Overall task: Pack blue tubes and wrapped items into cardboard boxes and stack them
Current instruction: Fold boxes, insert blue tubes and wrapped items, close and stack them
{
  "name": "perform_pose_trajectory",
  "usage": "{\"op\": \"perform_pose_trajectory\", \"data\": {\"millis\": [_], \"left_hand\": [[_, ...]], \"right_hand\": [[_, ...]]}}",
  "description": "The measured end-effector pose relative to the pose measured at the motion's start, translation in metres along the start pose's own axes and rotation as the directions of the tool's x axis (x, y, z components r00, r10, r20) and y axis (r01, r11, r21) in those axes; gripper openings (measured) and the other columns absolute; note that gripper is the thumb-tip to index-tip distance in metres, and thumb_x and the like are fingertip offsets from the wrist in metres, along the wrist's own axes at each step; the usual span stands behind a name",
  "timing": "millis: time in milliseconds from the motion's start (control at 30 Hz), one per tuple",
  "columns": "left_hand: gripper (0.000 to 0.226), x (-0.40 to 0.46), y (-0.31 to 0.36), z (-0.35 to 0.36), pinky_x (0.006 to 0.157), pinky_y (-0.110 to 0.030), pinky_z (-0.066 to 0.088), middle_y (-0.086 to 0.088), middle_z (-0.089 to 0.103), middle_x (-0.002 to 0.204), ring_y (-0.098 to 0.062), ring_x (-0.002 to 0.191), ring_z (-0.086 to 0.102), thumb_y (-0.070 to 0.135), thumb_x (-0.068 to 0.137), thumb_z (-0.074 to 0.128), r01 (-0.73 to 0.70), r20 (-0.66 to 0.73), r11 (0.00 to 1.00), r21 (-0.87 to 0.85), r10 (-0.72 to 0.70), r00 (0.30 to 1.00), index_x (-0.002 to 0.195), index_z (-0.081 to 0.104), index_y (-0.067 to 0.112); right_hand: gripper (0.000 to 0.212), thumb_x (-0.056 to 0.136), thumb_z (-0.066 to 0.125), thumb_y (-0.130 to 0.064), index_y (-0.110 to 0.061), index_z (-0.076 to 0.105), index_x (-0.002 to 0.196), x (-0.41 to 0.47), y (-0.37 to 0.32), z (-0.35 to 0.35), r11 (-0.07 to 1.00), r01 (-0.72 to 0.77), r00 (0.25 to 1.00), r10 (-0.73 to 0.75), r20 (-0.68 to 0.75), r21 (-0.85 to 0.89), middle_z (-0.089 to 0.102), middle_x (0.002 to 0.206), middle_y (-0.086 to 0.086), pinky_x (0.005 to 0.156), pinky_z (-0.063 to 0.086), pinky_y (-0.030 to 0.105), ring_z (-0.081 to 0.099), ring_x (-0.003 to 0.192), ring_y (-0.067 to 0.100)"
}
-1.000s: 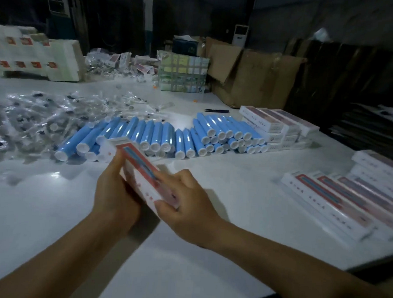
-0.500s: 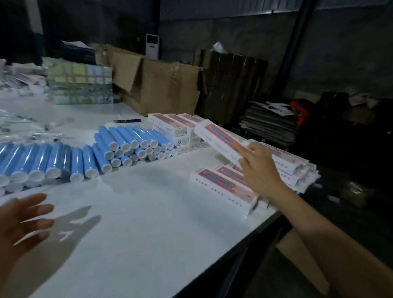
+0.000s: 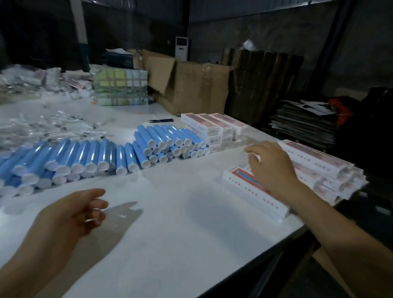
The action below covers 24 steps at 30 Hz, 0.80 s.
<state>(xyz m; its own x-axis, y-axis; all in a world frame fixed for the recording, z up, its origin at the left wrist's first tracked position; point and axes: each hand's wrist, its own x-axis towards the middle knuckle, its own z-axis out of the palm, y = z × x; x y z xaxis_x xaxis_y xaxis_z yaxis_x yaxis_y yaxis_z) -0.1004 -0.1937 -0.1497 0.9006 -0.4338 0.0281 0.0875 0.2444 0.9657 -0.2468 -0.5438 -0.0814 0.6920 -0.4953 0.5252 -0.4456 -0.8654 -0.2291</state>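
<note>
Several blue tubes (image 3: 95,157) with white caps lie in rows across the white table (image 3: 163,233). Clear wrapped items (image 3: 32,126) are scattered behind them at the left. White boxes with red and blue print are stacked at the right edge (image 3: 322,164), and one long box (image 3: 241,185) lies flat in front of that stack. My right hand (image 3: 272,166) hovers over this box beside the stack, fingers curled loosely down, holding nothing. My left hand (image 3: 73,213) floats above the table's near left part, fingers relaxed and empty.
A second stack of white boxes (image 3: 212,127) stands behind the tubes. A large open brown carton (image 3: 194,89) and a wrapped bundle (image 3: 120,88) sit at the back. A pen (image 3: 160,120) lies on the table. Flattened cardboard (image 3: 303,125) is piled beyond the table's right edge.
My right hand has let go of the white box it carried; that box now lies on top of the right stack. The hand has dropped lower. My left hand has lifted slightly.
</note>
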Motion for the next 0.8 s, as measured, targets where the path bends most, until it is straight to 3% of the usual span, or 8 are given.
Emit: {"op": "perform_pose_trajectory", "data": {"millis": [133,200,267,467,567,633,700,800], "left_hand": [[0.028,-0.009,0.003,0.009,0.061,-0.034,0.035,-0.011,0.064,0.069,-0.017,0.056,0.057,0.028,0.067,0.063,-0.068,0.023,0.987,0.144,0.066,0.998,0.081,0.072,0.005],[0.015,-0.012,0.004,0.013,0.057,-0.031,0.033,-0.014,0.06,0.064,-0.018,0.055,0.053,0.015,0.076,0.062,-0.093,0.016,0.975,0.2,0.092,0.996,0.069,0.07,0.006],[0.029,-0.013,0.004,0.013,0.054,-0.027,0.036,-0.014,0.058,0.06,-0.016,0.054,0.051,0.007,0.086,0.055,-0.122,0.0,0.961,0.249,0.126,0.992,0.06,0.068,0.008],[0.037,-0.021,0.011,0.017,0.046,-0.012,0.035,0.001,0.051,0.048,-0.005,0.045,0.046,-0.002,0.084,0.053,-0.139,0.003,0.935,0.326,0.146,0.989,0.051,0.06,0.013],[0.031,-0.018,0.01,0.016,0.047,-0.012,0.037,0.004,0.052,0.047,-0.004,0.045,0.047,-0.002,0.084,0.054,-0.093,0.004,0.948,0.304,0.097,0.995,0.057,0.06,0.011],[0.025,-0.018,0.011,0.016,0.053,-0.014,0.04,0.003,0.053,0.051,-0.006,0.05,0.049,0.002,0.086,0.054,-0.076,0.016,0.949,0.306,0.074,0.997,0.063,0.063,0.005],[0.018,-0.02,0.011,0.015,0.059,-0.016,0.043,0.003,0.054,0.055,-0.007,0.055,0.051,0.005,0.086,0.055,-0.078,0.013,0.946,0.313,0.078,0.997,0.074,0.067,-0.001],[0.017,-0.024,0.022,0.01,0.059,-0.014,0.042,0.007,0.054,0.056,-0.003,0.055,0.05,0.008,0.088,0.055,-0.081,-0.043,0.965,0.25,0.095,0.995,0.079,0.068,0.0]], "right_hand": [[0.025,0.093,0.048,-0.015,-0.012,0.072,0.099,0.003,-0.096,0.026,0.933,0.254,0.962,-0.271,0.032,0.256,0.07,0.101,0.008,0.084,0.048,0.04,0.06,0.095,0.026],[0.024,0.092,0.049,-0.017,-0.012,0.072,0.097,-0.003,-0.14,0.043,0.861,0.337,0.924,-0.38,0.041,0.381,0.072,0.098,0.006,0.082,0.05,0.037,0.062,0.092,0.023],[0.024,0.091,0.05,-0.018,-0.014,0.073,0.098,-0.012,-0.179,0.063,0.784,0.404,0.871,-0.487,0.063,0.471,0.072,0.096,0.003,0.08,0.049,0.034,0.062,0.089,0.02],[0.015,0.083,0.054,-0.031,-0.018,0.06,0.081,-0.039,-0.23,0.114,0.711,0.615,0.669,-0.699,0.253,0.34,0.057,0.091,-0.002,0.067,0.035,0.028,0.042,0.079,0.012],[0.01,0.079,0.06,-0.029,-0.022,0.054,0.077,-0.04,-0.225,0.118,0.704,0.63,0.66,-0.708,0.253,0.328,0.046,0.082,-0.011,0.06,0.026,0.019,0.039,0.078,0.008],[0.017,0.076,0.065,-0.024,-0.026,0.048,0.072,-0.039,-0.223,0.119,0.697,0.638,0.654,-0.715,0.247,0.328,0.042,0.078,-0.014,0.059,0.026,0.015,0.042,0.076,0.008],[0.024,0.069,0.07,-0.017,-0.027,0.049,0.066,-0.039,-0.224,0.12,0.699,0.616,0.661,-0.71,0.243,0.364,0.045,0.073,-0.014,0.058,0.031,0.019,0.047,0.07,0.011],[0.028,0.063,0.076,-0.01,-0.028,0.054,0.065,-0.039,-0.219,0.131,0.672,0.595,0.705,-0.7,0.115,0.441,0.052,0.066,-0.014,0.05,0.035,0.02,0.045,0.056,0.006]]}}
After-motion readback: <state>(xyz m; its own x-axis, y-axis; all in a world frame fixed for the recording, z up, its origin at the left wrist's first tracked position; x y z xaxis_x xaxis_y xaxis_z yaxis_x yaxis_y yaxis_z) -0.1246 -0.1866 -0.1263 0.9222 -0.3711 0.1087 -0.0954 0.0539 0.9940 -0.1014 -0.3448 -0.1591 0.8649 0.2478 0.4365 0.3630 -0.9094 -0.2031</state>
